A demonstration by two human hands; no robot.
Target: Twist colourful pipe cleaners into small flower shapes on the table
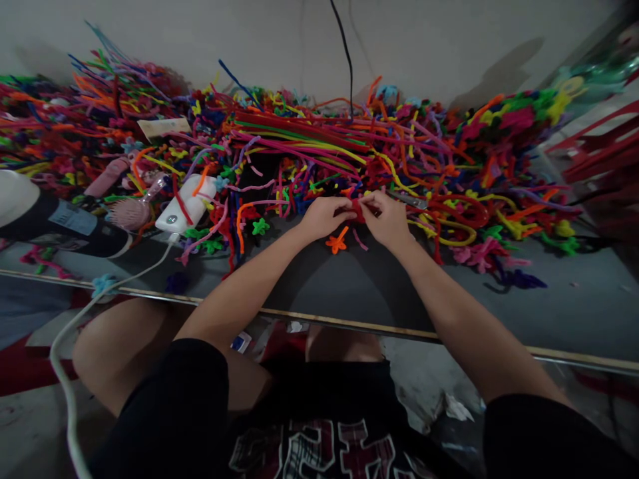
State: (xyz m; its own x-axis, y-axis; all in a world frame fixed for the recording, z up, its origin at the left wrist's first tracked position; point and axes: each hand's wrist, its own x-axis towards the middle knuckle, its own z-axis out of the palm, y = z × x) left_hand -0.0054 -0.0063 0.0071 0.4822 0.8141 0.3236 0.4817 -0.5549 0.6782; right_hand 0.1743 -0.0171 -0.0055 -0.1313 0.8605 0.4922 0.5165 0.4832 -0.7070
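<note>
My left hand [323,217] and my right hand [388,219] meet at the middle of the dark table [349,286], both pinching a small red pipe cleaner piece [357,209] between their fingertips. A finished orange pipe-cleaner flower [337,242] lies on the table just below my left hand. A green flower [259,227] lies further left. Behind my hands spreads a big heap of coloured pipe cleaners [309,143] in red, yellow, orange, purple and green.
A white power bank [186,203] with a white cable [90,313] lies at the left, beside a pink hairbrush [130,211] and a black bottle-like object [64,226]. Pink and purple flowers [482,256] lie at the right. A black cord [346,53] hangs down the wall.
</note>
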